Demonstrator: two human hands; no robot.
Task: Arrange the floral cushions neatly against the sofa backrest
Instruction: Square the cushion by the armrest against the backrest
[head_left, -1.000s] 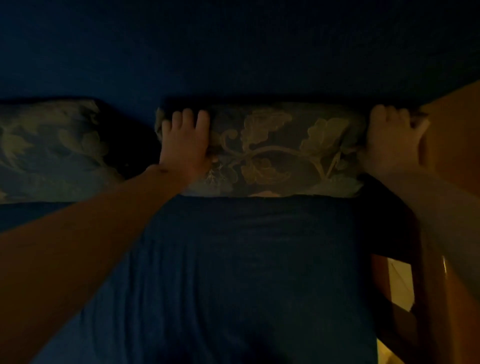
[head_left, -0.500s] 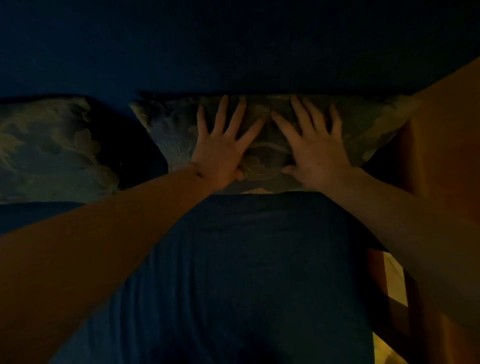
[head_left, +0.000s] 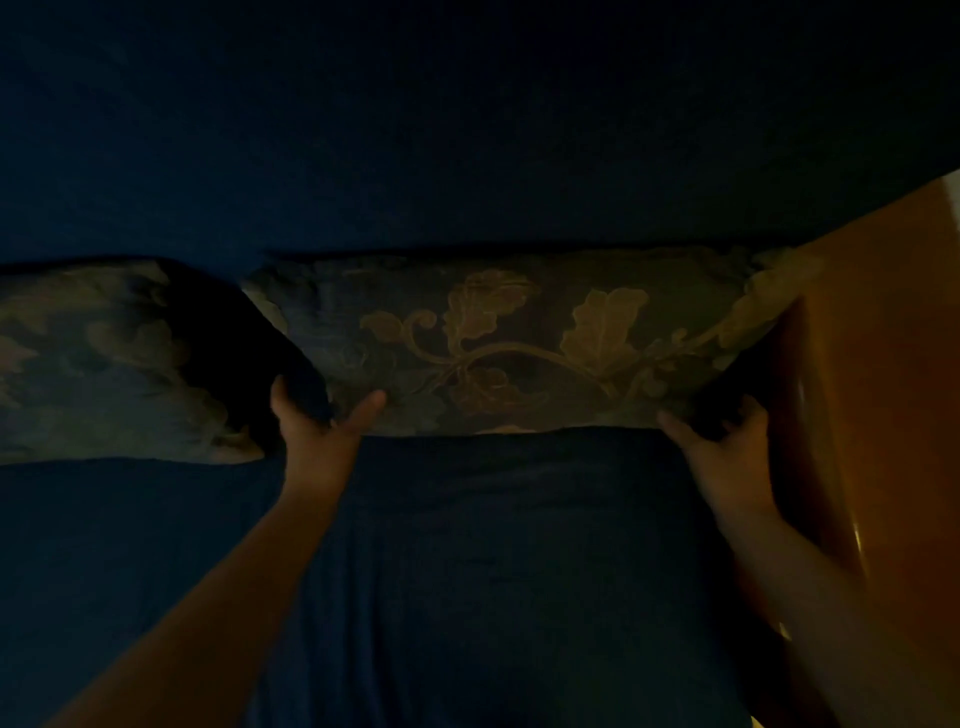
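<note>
The scene is dim. A floral cushion (head_left: 519, 343) with a leaf and vine pattern leans against the dark blue sofa backrest (head_left: 467, 145), right of the middle. My left hand (head_left: 317, 421) grips its lower left corner, thumb on the front face. My right hand (head_left: 722, 441) holds its lower right corner, fingers curled round the edge. A second floral cushion (head_left: 104, 364) stands at the left against the backrest, untouched, with a dark gap between the two.
The dark blue seat (head_left: 467, 545) stretches toward me under both forearms. A polished wooden armrest (head_left: 872, 364) borders the sofa on the right, close to the cushion's right end and my right hand.
Both hands left the middle of the cushion's front, where they lay flat with spread fingers, and moved down and apart to grip its two lower corners. The cushion looks wider and flatter.
</note>
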